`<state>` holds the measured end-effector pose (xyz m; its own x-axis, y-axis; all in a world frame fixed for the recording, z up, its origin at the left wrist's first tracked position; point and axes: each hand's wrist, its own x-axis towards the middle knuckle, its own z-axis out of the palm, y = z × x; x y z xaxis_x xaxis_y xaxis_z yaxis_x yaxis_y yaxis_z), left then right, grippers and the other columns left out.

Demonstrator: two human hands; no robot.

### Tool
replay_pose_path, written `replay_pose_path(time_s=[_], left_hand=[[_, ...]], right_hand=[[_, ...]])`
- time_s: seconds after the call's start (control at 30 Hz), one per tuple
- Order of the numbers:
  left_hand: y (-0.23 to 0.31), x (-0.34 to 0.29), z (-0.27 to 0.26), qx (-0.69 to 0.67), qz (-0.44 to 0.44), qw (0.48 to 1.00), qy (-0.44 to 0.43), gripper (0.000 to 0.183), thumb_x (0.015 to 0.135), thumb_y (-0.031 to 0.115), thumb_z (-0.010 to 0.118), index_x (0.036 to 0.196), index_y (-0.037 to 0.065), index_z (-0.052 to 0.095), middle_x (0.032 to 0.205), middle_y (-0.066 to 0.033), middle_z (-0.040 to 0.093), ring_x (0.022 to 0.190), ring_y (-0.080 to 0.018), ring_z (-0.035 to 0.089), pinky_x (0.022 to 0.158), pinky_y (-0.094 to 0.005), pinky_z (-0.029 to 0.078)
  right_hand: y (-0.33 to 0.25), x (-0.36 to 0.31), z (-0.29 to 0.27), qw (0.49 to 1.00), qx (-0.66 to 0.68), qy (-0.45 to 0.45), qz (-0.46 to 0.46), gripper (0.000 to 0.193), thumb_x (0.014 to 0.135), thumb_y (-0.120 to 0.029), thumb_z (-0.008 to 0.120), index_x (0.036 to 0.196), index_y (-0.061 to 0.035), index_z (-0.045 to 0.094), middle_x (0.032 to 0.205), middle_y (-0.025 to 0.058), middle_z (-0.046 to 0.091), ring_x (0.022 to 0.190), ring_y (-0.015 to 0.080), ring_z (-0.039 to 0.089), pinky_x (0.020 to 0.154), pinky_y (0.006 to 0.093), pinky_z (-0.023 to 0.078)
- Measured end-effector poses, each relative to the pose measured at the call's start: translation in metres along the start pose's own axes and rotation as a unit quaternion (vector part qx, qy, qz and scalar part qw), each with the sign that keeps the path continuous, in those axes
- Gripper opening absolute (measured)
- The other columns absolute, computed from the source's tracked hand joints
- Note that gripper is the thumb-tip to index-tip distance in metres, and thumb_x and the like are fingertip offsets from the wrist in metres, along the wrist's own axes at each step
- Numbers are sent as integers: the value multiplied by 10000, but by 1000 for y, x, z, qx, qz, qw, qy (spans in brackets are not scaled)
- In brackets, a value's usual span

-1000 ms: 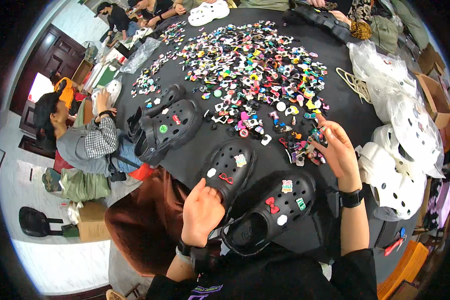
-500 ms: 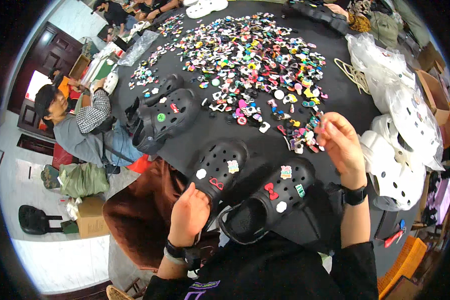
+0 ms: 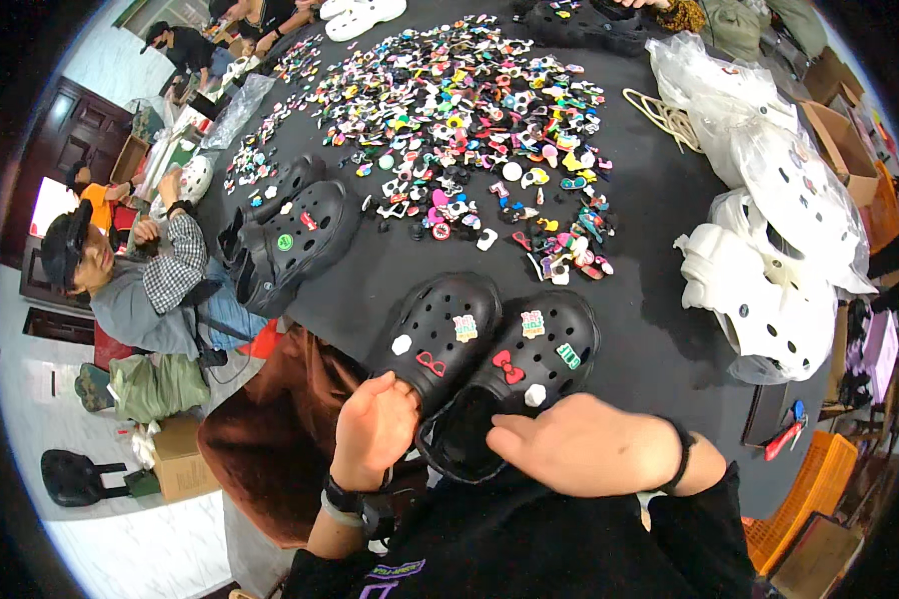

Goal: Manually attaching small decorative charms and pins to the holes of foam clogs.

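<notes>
Two black clogs with holes stand side by side in front of me, toes pointing away. The left clog [image 3: 440, 324] carries a white flower charm, red glasses and a pastel lettered charm. My left hand [image 3: 378, 424] is closed round its heel end. A red bow, a white flower, a green charm and a pastel lettered charm sit on the right clog [image 3: 541, 339]. With fingers bent in at its heel opening, my right hand [image 3: 589, 446] grips the side of that clog; part of the grip is hidden behind the hand's back.
A wide heap of small colourful shoe charms [image 3: 459, 110] covers the far table. Another black clog pair [image 3: 300, 235] stands at left. Bagged white clogs [image 3: 769, 290] lie at right, near a cord loop [image 3: 661, 118]. A person [image 3: 140, 270] sits at left.
My right hand has come down from the edge of the charm heap to the right clog's heel. That clog has shifted against the left one. My left hand keeps its hold.
</notes>
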<state>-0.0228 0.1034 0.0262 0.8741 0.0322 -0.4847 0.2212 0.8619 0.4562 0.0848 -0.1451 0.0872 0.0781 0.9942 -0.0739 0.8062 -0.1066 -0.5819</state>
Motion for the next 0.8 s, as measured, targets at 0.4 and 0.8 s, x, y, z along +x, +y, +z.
replay_pose_path(time_s=[0.4, 0.8], left_hand=[[-8, -10, 3, -30, -20, 999, 6, 105, 894, 156, 515, 902, 63, 562, 905, -33, 591, 912, -181, 541, 843, -314, 410], [-14, -4, 4, -70, -71, 995, -24, 86, 902, 111, 552, 896, 42, 602, 870, -42, 626, 861, -166, 576, 784, -296, 454]], right_hand=[[-18, -11, 7, 975, -162, 92, 121, 96, 768, -121, 560, 802, -68, 487, 654, 54, 564, 542, 189, 623, 465, 302, 474], [-23, -54, -4, 960, -153, -22, 233, 108, 770, -65, 563, 852, -44, 496, 698, 93, 580, 617, 245, 629, 506, 339, 473]])
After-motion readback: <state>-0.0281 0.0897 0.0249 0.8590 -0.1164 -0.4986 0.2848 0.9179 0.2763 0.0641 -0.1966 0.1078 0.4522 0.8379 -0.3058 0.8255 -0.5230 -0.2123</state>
